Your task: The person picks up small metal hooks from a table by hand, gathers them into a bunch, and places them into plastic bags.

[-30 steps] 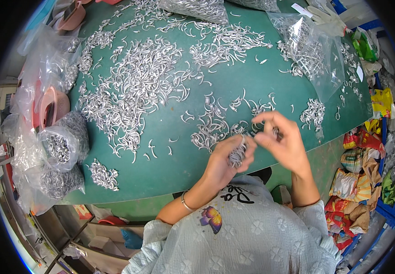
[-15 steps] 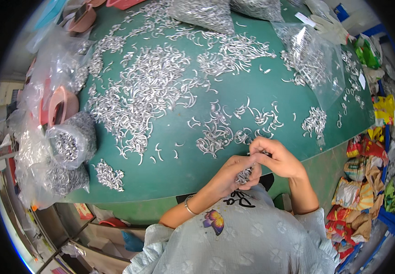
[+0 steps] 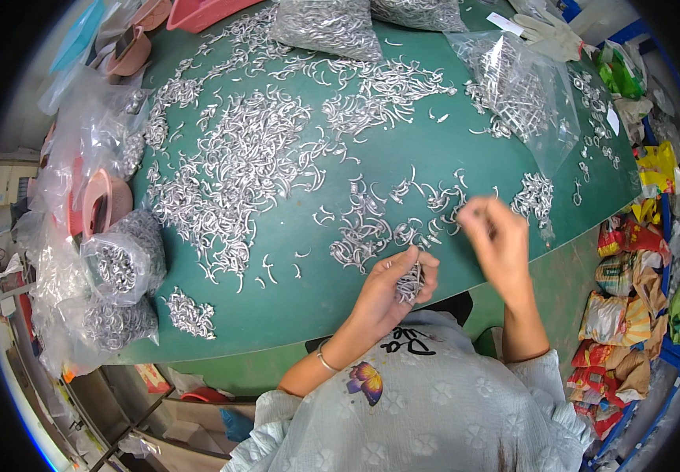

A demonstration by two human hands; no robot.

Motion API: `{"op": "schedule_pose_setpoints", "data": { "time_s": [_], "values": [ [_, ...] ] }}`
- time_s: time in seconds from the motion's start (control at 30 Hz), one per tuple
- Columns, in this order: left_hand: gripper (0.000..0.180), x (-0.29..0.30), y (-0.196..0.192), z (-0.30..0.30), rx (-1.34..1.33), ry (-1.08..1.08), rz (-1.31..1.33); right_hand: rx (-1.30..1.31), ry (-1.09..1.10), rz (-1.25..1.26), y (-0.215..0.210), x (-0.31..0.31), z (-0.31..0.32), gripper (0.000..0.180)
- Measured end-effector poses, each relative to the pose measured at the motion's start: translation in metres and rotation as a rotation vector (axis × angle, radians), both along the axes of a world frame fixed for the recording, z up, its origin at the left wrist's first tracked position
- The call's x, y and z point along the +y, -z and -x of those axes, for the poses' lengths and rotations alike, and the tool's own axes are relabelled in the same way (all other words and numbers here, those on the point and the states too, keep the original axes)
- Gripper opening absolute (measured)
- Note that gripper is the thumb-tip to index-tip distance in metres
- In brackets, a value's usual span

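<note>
Left hand [image 3: 379, 294] is cupping a bunch of curved metal pieces [image 3: 408, 285], fingers wrapping the far side, thumb bracing on top. Bunch is sitting in that palm, near the front edge of the green tabletop [image 3: 277, 315].

Right hand [image 3: 504, 240] is hovering to the right, apart from the bunch, thumb and fingers curling toward each other. Tips are blurring; can't tell if they're pinching anything.

Handling notes, my judgement: step is looking like two-hand work on small loose parts. Left fingers should be staying snug, gaps tight, since slim smooth pieces are likely slipping through. Right should be pinching singles; hooked shapes are probably snagging each other. Both hands are best working above the tabletop, so drops are landing there, not on the floor [image 3: 505, 271].

Materials: pieces are reading as silver-grey metal, crescent-like, shiny on the outer curve. Main heap [image 3: 257, 145] is spreading loosely across the middle left, arcs overlapping every which way; near cluster [image 3: 356, 240] is lying just beyond the left hand. Clear plastic bag [image 3: 554, 149] is wrinkling and throwing glare over straighter, rod-like parts. Pink plastic bowl [image 3: 122, 198] is standing tilted at the left, smooth, round-walled. Tabletop is looking flat, smooth, slightly scuffed.
</note>
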State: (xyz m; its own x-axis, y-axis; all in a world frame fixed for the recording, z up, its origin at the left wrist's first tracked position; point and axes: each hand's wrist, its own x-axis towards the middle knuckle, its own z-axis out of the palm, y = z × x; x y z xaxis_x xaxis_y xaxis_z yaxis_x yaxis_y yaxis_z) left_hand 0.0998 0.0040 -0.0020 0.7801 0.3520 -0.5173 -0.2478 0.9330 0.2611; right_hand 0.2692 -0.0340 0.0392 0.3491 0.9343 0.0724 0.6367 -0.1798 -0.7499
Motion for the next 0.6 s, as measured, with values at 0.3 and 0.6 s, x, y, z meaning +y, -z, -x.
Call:
{"op": "schedule_pose_setpoints", "data": {
  "time_s": [0.3,0.6],
  "values": [
    [0.028,-0.006,0.005,0.005,-0.127,-0.058,0.142,-0.023,0.187,0.202,0.013,0.011,-0.027,0.008],
    [0.025,-0.004,-0.015,-0.008,0.163,-0.095,0.051,0.093,-0.087,0.160,-0.003,0.000,-0.003,0.011]
  ]
}}
